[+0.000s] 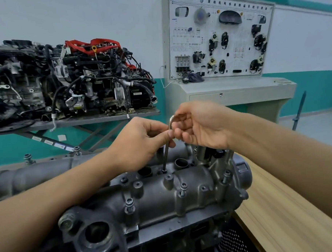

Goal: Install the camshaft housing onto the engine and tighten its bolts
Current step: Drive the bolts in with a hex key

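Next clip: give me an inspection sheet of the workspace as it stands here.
Surface: wooden benchtop to the right of the engine.
Job's things: camshaft housing sits on the engine; hex key stands in a top bolt; several bolts appear raised.
Clutter: dark cloth on the training panel ledge.
Grips: left hand pinches the key's shaft; right hand holds its bent end.
Cables: white wire beside the panel.
Surroundings: second engine on a stand; teal-and-white wall.
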Action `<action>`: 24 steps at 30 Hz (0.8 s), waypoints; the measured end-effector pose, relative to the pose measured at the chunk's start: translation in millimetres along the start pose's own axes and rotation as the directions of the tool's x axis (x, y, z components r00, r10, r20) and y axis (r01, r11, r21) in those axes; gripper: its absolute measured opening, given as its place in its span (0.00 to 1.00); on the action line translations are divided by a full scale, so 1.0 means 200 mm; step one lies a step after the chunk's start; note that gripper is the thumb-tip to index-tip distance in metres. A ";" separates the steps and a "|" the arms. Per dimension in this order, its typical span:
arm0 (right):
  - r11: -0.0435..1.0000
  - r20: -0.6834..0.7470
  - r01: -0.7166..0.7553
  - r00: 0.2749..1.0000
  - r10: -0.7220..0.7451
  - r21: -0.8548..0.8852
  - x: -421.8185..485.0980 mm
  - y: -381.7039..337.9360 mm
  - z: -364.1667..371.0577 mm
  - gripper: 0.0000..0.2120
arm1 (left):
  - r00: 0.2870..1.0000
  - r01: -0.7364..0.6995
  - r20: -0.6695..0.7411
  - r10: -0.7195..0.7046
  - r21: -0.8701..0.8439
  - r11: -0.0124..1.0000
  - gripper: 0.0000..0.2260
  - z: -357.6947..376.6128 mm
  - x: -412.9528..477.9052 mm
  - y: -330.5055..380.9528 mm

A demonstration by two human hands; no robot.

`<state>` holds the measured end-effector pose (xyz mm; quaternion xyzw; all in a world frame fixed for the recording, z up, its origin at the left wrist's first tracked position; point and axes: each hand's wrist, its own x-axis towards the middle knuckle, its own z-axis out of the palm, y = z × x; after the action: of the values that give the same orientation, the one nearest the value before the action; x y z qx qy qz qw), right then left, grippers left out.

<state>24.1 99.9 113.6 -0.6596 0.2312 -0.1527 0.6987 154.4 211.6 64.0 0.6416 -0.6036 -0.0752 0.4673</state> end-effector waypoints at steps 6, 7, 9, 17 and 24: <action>0.472 0.003 0.353 0.803 -0.596 -0.808 -0.08 0.10 -0.01 0.21 | 0.998 0.018 -0.063 -0.011 0.110 0.994 0.12 0.00 0.01 -0.01; 0.231 0.105 0.337 0.741 -0.664 -0.913 -0.09 0.09 -0.01 0.23 | 0.998 0.023 -0.064 -0.015 0.121 0.992 0.13 0.00 0.01 -0.01; -0.110 0.263 0.252 0.724 -0.638 -0.961 -0.11 0.04 0.01 0.23 | 0.998 0.032 -0.055 -0.025 0.125 0.992 0.13 -0.01 0.01 -0.01; -0.389 0.315 0.067 0.720 -0.618 -0.919 -0.12 -0.06 0.28 0.13 | 0.999 0.029 -0.028 -0.025 0.125 0.992 0.12 0.00 0.00 0.01; -0.289 0.380 0.269 0.803 -0.459 -0.919 -0.07 -0.29 0.22 0.15 | 1.000 -0.001 0.001 0.001 0.076 0.997 0.13 -0.01 0.01 -0.04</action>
<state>40.9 138.7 172.8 -0.9705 0.0925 -0.1757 -0.1370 161.9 210.6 61.1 0.6587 -0.6065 -0.0521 0.4422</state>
